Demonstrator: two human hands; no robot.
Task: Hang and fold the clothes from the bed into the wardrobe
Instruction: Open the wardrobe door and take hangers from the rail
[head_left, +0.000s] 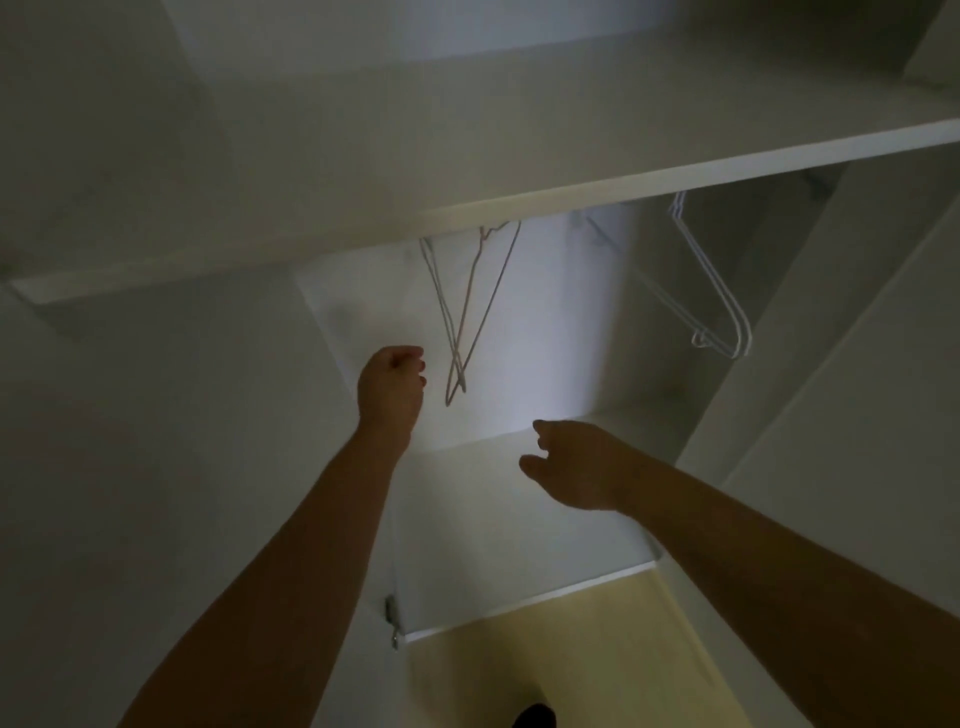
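Fingers (415, 366) of left hand (392, 387) curled, nothing gripped; right hand (569, 467) loosely bent, empty. Wire hangers (457, 358) hung just right of left hand, long axis near vertical, under shelf (519, 200); left hand nearer. Clothes not seen

Both bare forearms extend forward and upward. The left hand (392, 382) is the higher one, its back toward the camera, fingers curled in, holding nothing. The right hand (566, 462) is lower, fingers loosely bent, thumb apart, holding nothing.
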